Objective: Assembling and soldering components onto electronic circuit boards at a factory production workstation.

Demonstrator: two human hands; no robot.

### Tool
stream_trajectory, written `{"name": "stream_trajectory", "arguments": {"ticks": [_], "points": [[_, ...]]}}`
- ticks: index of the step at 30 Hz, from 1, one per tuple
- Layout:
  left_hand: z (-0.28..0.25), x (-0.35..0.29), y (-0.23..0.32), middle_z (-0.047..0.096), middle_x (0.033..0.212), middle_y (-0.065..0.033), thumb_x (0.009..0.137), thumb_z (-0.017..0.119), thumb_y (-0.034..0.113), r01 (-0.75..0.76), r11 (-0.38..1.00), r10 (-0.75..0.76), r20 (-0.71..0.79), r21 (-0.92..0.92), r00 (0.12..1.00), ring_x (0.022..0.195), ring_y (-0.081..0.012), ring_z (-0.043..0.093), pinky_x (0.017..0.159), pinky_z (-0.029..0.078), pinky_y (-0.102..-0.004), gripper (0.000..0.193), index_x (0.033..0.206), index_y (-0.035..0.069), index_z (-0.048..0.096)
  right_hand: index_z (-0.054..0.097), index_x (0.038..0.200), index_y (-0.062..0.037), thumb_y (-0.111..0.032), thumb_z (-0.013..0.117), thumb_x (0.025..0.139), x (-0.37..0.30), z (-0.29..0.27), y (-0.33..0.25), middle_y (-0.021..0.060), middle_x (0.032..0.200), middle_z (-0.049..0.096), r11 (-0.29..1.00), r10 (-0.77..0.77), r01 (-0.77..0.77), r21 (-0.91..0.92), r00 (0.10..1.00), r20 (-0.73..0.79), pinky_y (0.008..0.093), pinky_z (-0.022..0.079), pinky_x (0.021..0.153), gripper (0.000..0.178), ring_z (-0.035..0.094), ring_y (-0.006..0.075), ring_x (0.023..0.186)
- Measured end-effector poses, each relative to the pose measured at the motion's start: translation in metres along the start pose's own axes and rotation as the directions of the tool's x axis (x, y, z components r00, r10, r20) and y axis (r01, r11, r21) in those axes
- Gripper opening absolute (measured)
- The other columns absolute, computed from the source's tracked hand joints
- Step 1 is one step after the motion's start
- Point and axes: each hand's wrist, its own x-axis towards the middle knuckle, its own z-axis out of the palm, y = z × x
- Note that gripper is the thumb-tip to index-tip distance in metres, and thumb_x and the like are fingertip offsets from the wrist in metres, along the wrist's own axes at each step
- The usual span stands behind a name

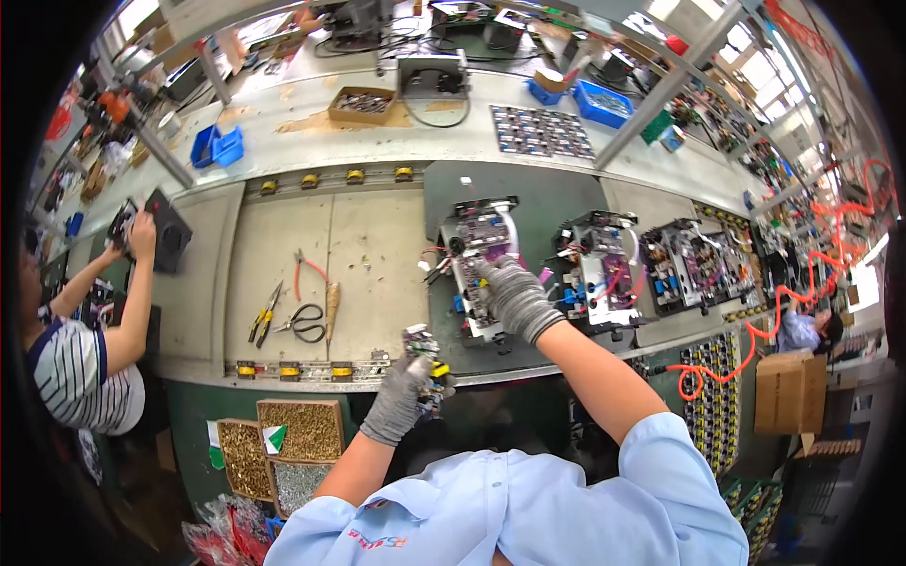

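Both my hands wear grey knit gloves. My left hand (400, 396), at the bench's front edge, is closed around a small metal and electronic part with yellow pieces (438, 370). My right hand (519, 294) reaches over an open electronic chassis (479, 228) on the dark mat. Its fingers are closed down at the chassis's middle, and whatever they hold is too small to make out. The chassis has a black frame, circuit boards and loose wires. Just right of it stands a second, similar chassis (604, 267) with blue connectors and red wires.
Yellow-handled pliers (264, 316), red-handled cutters (310, 272), scissors (304, 324) and a tapered tan tool (332, 307) lie left. More chassis (698, 264) line the right. Screw boxes (300, 429) sit below. A coiled orange hose (731, 373) hangs right. A co-worker (104, 340) handles a dark box (170, 231).
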Motion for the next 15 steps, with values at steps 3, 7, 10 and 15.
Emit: {"name": "stream_trajectory", "arguments": {"ticks": [3, 7, 10, 15], "points": [[0.014, 0.007, 0.010, 0.066, 0.103, -0.0125, 0.098, 0.058, 0.039, -0.004, 0.952, 0.037, 0.103, -0.305, 0.994, 0.090, -0.0257, 0.069, 0.082, 0.060, -0.0412, 0.039, 0.117, 0.005, 0.055, 0.058, 0.125, -0.0085, -0.023, 0.066, 0.086, -0.040, -0.023, -0.020, 0.0188, 0.105, 0.063, 0.935, -0.151, 0.245, 0.258, 0.929, -0.337, 0.0458, 0.054, 0.080, 0.042, 0.063, 0.0365, 0.092], [0.048, 0.007, 0.019, 0.063, 0.120, -0.0126, 0.096, 0.057, 0.051, -0.073, 0.956, 0.146, 0.242, -0.285, 0.959, 0.113, -0.0260, 0.062, 0.100, 0.051, -0.0413, 0.057, 0.132, 0.007, 0.051, 0.062, 0.113, -0.0062, -0.020, 0.073, 0.083, -0.119, -0.046, -0.053, 0.0150, 0.099, 0.063, 0.818, -0.169, 0.295, 0.494, 0.944, -0.284, 0.0402, 0.054, 0.079, 0.035, 0.065, 0.0325, 0.092], [0.087, 0.016, 0.017, 0.059, 0.127, -0.0112, 0.096, 0.055, 0.051, -0.123, 0.989, 0.144, 0.352, -0.083, 0.925, 0.119, -0.0236, 0.059, 0.103, 0.049, -0.0383, 0.060, 0.137, 0.007, 0.048, 0.064, 0.107, -0.0064, -0.016, 0.072, 0.083, -0.136, -0.050, -0.043, 0.0132, 0.100, 0.063, 0.836, -0.025, 0.233, 0.496, 0.920, -0.391, 0.0392, 0.055, 0.079, 0.027, 0.064, 0.0304, 0.091], [0.153, 0.027, 0.004, 0.057, 0.129, -0.0094, 0.098, 0.049, 0.052, -0.195, 0.976, 0.140, 0.416, 0.092, 0.898, 0.119, -0.0211, 0.057, 0.101, 0.048, -0.0382, 0.062, 0.139, 0.006, 0.045, 0.063, 0.105, -0.0049, -0.007, 0.074, 0.082, -0.159, -0.050, 0.012, 0.0088, 0.092, 0.062, 0.763, 0.189, 0.170, 0.624, 0.864, -0.467, 0.0310, 0.056, 0.067, 0.025, 0.066, 0.0191, 0.075]]}}
